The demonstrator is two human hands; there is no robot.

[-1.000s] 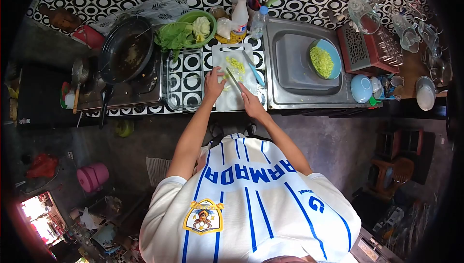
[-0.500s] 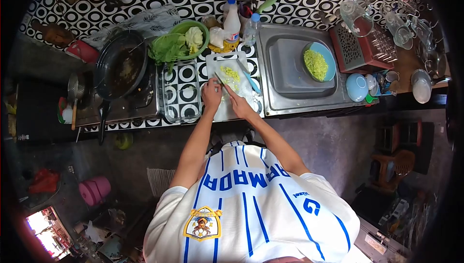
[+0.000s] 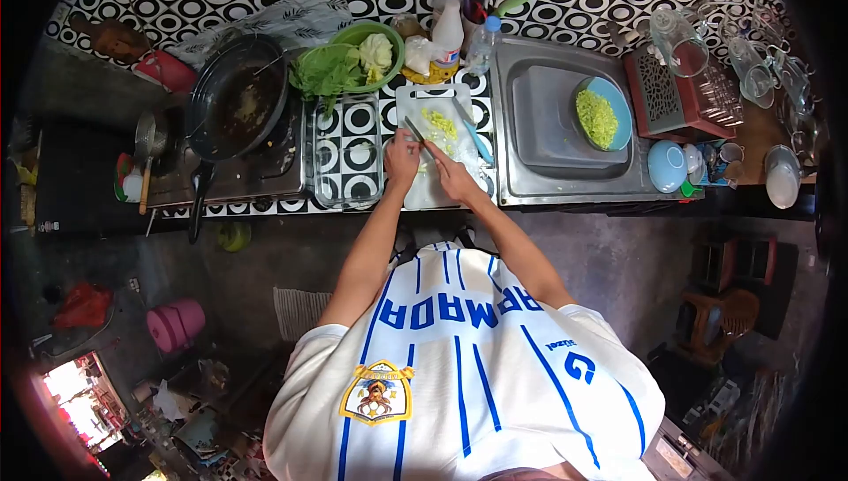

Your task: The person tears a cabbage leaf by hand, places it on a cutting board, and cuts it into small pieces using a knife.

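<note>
A white cutting board (image 3: 426,188) lies on the tiled counter with a small heap of chopped pale green vegetable (image 3: 439,122) on its far half. In my right hand (image 3: 453,174), closed round the handle, is a knife (image 3: 415,130) whose blade slants up and left over the board. My left hand (image 3: 403,159) rests at the board's left side, close to the blade. Its fingers are bent together, and what they hold is too small to make out. Along the board's right edge lies a blue-handled knife (image 3: 478,140).
Left of the board are a glass dish (image 3: 346,194), a green bowl (image 3: 389,75) of leafy vegetables and a black wok (image 3: 234,110) on the stove. Bottles (image 3: 449,30) stand behind. At the right, a blue bowl (image 3: 625,101) of chopped vegetable sits in the sink area (image 3: 521,189).
The whole view has shifted, with the counter now slightly farther right and higher. My hands stay at the board, the knife still in my right hand.
</note>
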